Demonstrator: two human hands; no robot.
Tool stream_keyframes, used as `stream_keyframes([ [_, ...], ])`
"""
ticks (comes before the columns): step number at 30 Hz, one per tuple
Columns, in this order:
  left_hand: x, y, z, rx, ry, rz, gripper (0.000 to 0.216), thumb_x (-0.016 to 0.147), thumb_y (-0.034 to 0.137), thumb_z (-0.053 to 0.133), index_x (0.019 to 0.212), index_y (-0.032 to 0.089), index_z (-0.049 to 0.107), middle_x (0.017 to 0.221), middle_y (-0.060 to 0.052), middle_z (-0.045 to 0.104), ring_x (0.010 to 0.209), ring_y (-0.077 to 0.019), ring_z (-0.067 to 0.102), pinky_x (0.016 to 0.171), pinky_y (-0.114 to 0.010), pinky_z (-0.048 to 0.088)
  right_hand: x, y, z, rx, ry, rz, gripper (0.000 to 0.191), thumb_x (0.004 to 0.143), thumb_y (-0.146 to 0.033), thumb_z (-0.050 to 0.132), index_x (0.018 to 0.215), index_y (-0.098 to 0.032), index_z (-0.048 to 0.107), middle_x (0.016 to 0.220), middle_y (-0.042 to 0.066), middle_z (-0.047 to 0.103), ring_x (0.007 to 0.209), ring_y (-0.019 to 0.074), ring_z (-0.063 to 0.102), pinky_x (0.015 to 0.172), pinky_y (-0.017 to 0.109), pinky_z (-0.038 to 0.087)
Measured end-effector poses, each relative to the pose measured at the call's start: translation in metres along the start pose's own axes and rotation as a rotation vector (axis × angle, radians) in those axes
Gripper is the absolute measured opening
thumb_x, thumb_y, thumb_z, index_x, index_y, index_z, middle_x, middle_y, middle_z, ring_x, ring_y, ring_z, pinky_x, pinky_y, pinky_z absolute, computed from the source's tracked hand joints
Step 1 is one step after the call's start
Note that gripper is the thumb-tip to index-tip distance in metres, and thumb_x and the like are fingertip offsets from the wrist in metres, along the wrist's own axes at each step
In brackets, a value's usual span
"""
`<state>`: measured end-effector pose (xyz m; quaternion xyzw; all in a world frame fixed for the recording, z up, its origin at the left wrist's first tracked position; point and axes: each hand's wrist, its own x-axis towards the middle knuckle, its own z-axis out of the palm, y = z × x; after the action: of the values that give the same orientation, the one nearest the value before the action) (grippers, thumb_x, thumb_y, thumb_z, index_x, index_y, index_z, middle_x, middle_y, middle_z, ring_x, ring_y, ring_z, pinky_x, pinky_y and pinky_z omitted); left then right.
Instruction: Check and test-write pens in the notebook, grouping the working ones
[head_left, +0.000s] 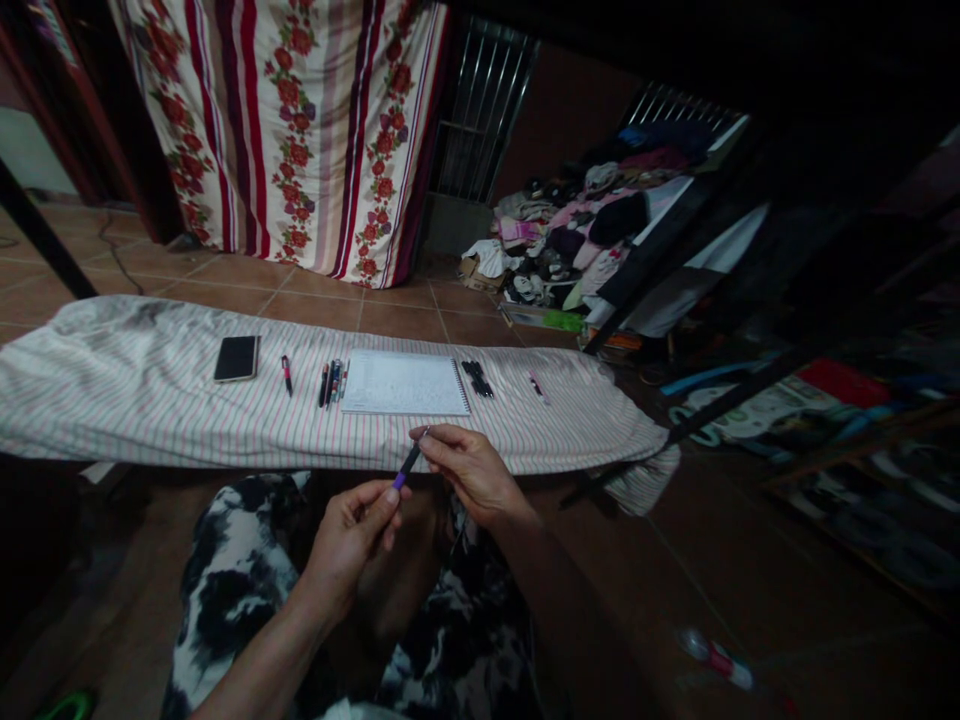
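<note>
A purple and black pen (409,464) is held slantwise above my lap, just in front of the bench edge. My left hand (358,527) pinches its purple lower end between thumb and fingers. At the upper end, the thumb and forefinger of my right hand (471,466) close on the tip. Beyond my hands lies an open spiral notebook (405,383) with writing on its page. Several pens (332,384) lie side by side along its left edge, and several black pens or caps (477,379) are grouped by its spiral.
On the striped cloth (165,400) also lie a dark phone or tablet (237,358), a pink and black pen (286,375) and a small pink and white pen (538,389). A clothes pile (570,230) stands behind; a plastic bottle (716,660) lies on the floor.
</note>
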<state>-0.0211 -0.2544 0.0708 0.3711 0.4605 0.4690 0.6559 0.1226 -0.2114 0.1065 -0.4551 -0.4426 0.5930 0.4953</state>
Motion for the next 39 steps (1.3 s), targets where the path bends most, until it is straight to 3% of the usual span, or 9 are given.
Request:
stream_keyframes([
  [5, 0.0, -0.002, 0.001, 0.114, 0.098, 0.133, 0.036, 0.061, 0.044, 0.069, 0.079, 0.013, 0.071, 0.053, 0.0, 0.055, 0.047, -0.0096, 0.044, 0.046, -0.022, 0.032, 0.0, 0.004, 0.002, 0.018, 0.055, -0.053, 0.021, 0.054, -0.033, 0.078, 0.062, -0.018, 0.066, 0.071, 0.0, 0.065, 0.067, 0.0113, 0.053, 0.065, 0.025, 0.039],
  [10, -0.001, -0.006, 0.0, 0.228, 0.186, 0.271, 0.027, 0.062, 0.038, 0.067, 0.076, 0.016, 0.073, 0.061, -0.002, 0.062, 0.058, -0.0149, 0.053, 0.054, -0.024, 0.039, -0.004, 0.011, 0.004, 0.033, 0.085, -0.056, 0.024, 0.055, -0.035, 0.078, 0.059, -0.018, 0.061, 0.063, -0.003, 0.059, 0.059, 0.0088, 0.048, 0.06, 0.023, 0.037],
  [18, -0.004, -0.01, -0.003, -0.01, -0.026, 0.011, 0.034, 0.064, 0.043, 0.069, 0.079, 0.012, 0.069, 0.049, 0.003, 0.048, 0.042, -0.0051, 0.038, 0.044, -0.018, 0.027, -0.012, 0.002, -0.002, 0.149, -0.053, 0.057, 0.029, 0.058, -0.037, 0.076, 0.079, -0.018, 0.072, 0.073, 0.001, 0.061, 0.063, 0.0081, 0.048, 0.059, 0.022, 0.038],
  [22, -0.006, -0.006, 0.0, -0.064, -0.069, -0.085, 0.036, 0.061, 0.044, 0.072, 0.075, 0.011, 0.069, 0.047, 0.004, 0.047, 0.041, -0.0037, 0.036, 0.043, -0.017, 0.024, -0.01, 0.006, -0.005, 0.113, -0.027, 0.033, 0.025, 0.058, -0.033, 0.077, 0.078, -0.019, 0.074, 0.076, 0.001, 0.063, 0.061, 0.007, 0.045, 0.058, 0.022, 0.036],
  [28, -0.004, -0.01, -0.002, -0.012, -0.064, -0.024, 0.035, 0.064, 0.043, 0.07, 0.078, 0.011, 0.07, 0.048, 0.004, 0.046, 0.042, -0.0037, 0.036, 0.044, -0.018, 0.025, -0.006, 0.01, -0.008, 0.055, -0.006, -0.038, 0.019, 0.058, -0.031, 0.077, 0.069, -0.017, 0.072, 0.068, 0.001, 0.063, 0.065, 0.0094, 0.048, 0.061, 0.023, 0.035],
  [34, -0.003, -0.016, -0.003, 0.111, 0.024, 0.093, 0.04, 0.065, 0.044, 0.07, 0.086, 0.01, 0.071, 0.053, 0.002, 0.051, 0.047, -0.0061, 0.041, 0.046, -0.019, 0.029, -0.006, 0.015, -0.006, 0.111, 0.083, -0.078, 0.023, 0.052, -0.028, 0.081, 0.061, -0.017, 0.063, 0.06, -0.005, 0.057, 0.062, 0.0079, 0.047, 0.063, 0.023, 0.035],
  [39, -0.003, -0.014, -0.001, 0.086, 0.022, 0.069, 0.041, 0.064, 0.044, 0.07, 0.088, 0.01, 0.07, 0.054, 0.002, 0.05, 0.047, -0.0058, 0.039, 0.045, -0.019, 0.027, -0.005, 0.018, -0.005, 0.133, 0.056, -0.08, 0.022, 0.056, -0.031, 0.078, 0.065, -0.017, 0.064, 0.063, -0.004, 0.057, 0.062, 0.0075, 0.047, 0.062, 0.022, 0.035],
])
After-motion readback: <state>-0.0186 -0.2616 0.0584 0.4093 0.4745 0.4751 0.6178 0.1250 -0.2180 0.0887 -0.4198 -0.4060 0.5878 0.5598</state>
